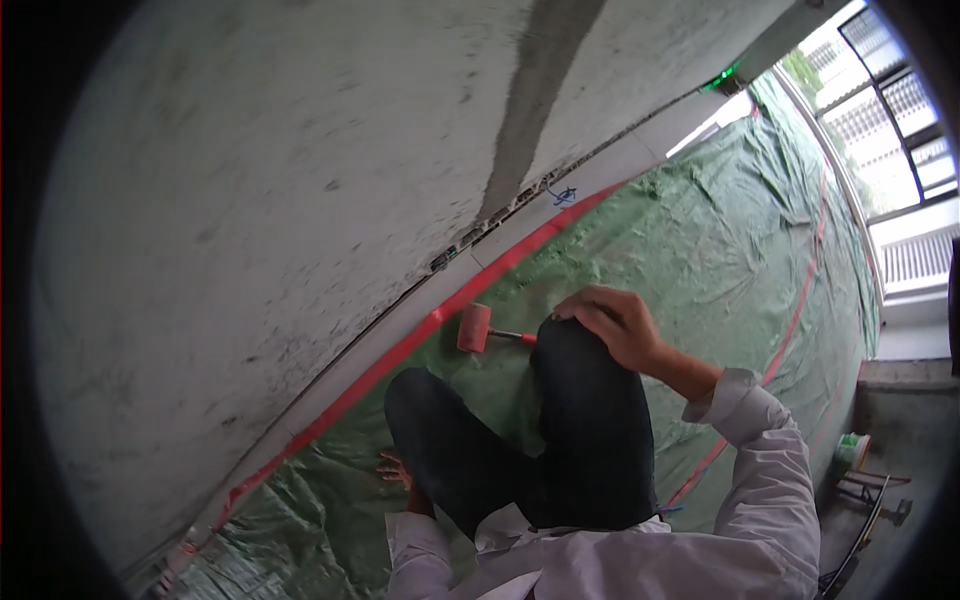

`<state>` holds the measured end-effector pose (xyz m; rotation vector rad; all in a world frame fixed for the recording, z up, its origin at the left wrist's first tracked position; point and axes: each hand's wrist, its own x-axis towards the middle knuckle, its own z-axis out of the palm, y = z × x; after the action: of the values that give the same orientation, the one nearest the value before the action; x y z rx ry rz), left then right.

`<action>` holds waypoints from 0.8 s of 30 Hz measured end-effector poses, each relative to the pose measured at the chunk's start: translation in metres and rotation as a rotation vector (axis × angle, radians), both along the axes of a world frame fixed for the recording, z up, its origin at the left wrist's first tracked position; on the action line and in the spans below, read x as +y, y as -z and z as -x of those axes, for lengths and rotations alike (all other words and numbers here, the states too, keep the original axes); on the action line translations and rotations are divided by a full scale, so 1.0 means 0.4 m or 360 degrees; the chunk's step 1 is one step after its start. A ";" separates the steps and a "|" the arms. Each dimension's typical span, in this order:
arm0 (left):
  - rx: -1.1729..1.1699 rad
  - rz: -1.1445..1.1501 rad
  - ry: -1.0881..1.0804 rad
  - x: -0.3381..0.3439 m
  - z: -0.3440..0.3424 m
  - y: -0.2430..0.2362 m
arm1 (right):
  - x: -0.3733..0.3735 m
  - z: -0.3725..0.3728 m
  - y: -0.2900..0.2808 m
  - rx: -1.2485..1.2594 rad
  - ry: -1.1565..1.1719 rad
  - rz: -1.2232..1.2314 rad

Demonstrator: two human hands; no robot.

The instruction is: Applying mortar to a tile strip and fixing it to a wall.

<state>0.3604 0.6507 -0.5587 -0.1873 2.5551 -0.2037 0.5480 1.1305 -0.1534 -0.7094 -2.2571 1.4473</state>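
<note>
My right hand (618,325) rests on my right knee, its fingers laid over the dark trouser cloth and holding nothing. Beside my left knee, my left hand (394,469) shows its spread fingers low over the green floor sheet (700,270); the rest of it is partly hidden by my leg, and I cannot tell whether it touches the sheet. A mallet with a red head (474,328) lies on the sheet in front of my knees. Its dark shaft and red grip run toward my right knee, which hides the grip's end.
A stained pale wall (270,200) rises on the left, with a rough gap above its bottom strip. Red tape (440,312) edges the sheet there. Windows (890,110) stand at far right. A green-and-white bucket (852,450) and several rods or tools (872,500) are at lower right.
</note>
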 end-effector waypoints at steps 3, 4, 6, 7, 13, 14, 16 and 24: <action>-0.0209 -0.0103 0.0062 -0.087 0.062 -0.025 | 0.144 0.023 0.159 0.0021 0.0121 0.0341; -0.0276 -0.0163 0.0095 -0.095 0.092 -0.032 | 0.233 0.012 0.263 -0.0090 0.0317 0.0368; -0.0422 -0.0283 0.0155 -0.104 0.141 -0.036 | 0.409 -0.023 0.488 -0.0240 0.0798 0.0736; -0.0365 -0.0314 0.0155 -0.136 0.228 -0.135 | 0.468 0.045 0.554 -0.0171 0.0997 0.1143; 0.0968 -0.0948 0.0811 0.155 0.201 -0.668 | 0.662 0.119 0.850 0.0205 0.1582 0.1389; 0.1238 -0.1002 0.1056 0.203 0.225 -0.810 | 0.661 0.184 0.879 0.0223 0.1589 0.1466; 0.1773 -0.0919 0.1501 0.368 0.268 -1.087 | 0.725 0.237 0.918 0.0118 0.1815 0.1147; 0.2617 -0.0574 0.1984 0.614 0.382 -1.601 | 0.624 0.312 0.815 -0.0092 0.1704 0.0087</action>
<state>0.2076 0.8962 0.0818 2.2638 3.6251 0.0333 0.4231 1.3800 -0.4794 -1.6339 -1.4004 0.9185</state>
